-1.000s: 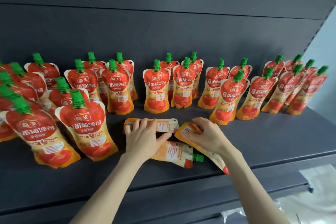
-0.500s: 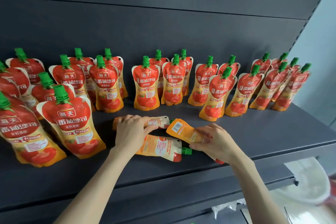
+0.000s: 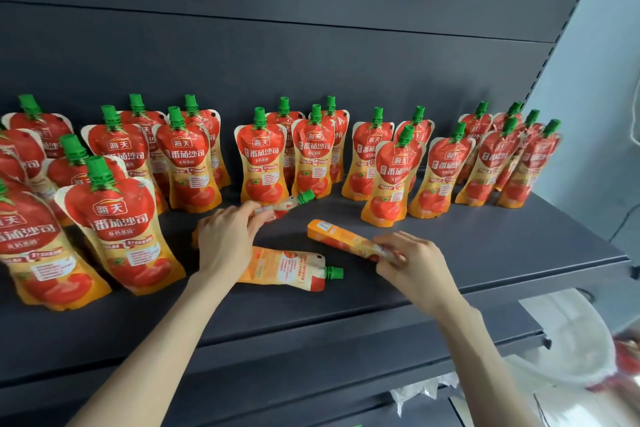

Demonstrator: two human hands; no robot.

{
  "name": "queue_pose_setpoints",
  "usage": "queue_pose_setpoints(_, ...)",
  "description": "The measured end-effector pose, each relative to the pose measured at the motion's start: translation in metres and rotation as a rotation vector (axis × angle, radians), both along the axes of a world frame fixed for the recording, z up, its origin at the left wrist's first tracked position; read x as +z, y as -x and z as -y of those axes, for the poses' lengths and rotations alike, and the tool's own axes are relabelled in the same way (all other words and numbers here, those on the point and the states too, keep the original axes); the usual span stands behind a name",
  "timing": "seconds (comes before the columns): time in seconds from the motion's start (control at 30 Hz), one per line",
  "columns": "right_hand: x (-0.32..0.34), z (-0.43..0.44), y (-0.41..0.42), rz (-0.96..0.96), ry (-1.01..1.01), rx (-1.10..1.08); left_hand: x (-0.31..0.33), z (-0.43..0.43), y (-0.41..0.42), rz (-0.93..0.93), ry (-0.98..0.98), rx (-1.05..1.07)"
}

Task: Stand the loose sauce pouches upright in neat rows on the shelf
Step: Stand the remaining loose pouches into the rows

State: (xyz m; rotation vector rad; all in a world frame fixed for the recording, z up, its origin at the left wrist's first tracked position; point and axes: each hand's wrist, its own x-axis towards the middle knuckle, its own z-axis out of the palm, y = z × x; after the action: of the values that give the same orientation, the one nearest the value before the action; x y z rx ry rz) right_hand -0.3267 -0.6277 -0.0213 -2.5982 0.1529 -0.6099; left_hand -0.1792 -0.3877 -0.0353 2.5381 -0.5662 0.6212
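Several red and orange tomato sauce pouches [image 3: 262, 157] with green caps stand upright in rows along the dark shelf [image 3: 485, 246]. My left hand [image 3: 227, 236] grips a pouch [image 3: 289, 204] lifted off the shelf, its green cap pointing right. My right hand [image 3: 412, 262] holds another pouch [image 3: 341, 241] by its cap end, the orange base pointing up and left, edge-on. A third loose pouch [image 3: 284, 269] lies flat between my hands, cap to the right.
The shelf's dark back panel [image 3: 311, 55] rises behind the rows. Open shelf surface lies to the right of my right hand. A white plastic bag [image 3: 568, 357] with more red pouches sits below the shelf's front edge at lower right.
My left hand has lifted its pouch, cap now raised toward the standing row. My right hand has pulled its pouch rightward and turned it edge-on. The camera view shifted.
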Motion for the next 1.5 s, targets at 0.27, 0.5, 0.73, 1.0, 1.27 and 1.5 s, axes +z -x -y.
queue_pose_setpoints(0.27, 0.056, -0.011, -0.027, 0.154, 0.392, 0.124, 0.020, 0.005, -0.002, 0.008, 0.319, -0.061)
queue_pose_setpoints(0.5, 0.102, -0.035, -0.070, -0.006, 0.588, 0.069, 0.027, 0.015, -0.007, -0.268, 0.736, -0.187)
queue_pose_setpoints(0.73, 0.132, -0.048, -0.096, -0.262, 0.407, 0.199, 0.027, 0.013, -0.014, -0.451, 0.893, -0.276)
queue_pose_setpoints(1.0, 0.131, -0.045, -0.113, -0.043, 0.307, 0.255, 0.016, 0.003, -0.026, -0.474, 0.797, -0.297)
queue_pose_setpoints(1.27, 0.104, -0.056, -0.125, 0.209, -0.055, 0.314, 0.016, 0.006, -0.023, -0.490, 0.753, -0.299)
queue_pose_setpoints(1.5, 0.037, -0.055, -0.109, 0.118, -0.796, 0.302, 0.016, -0.001, -0.023, -0.528, 0.738, -0.257)
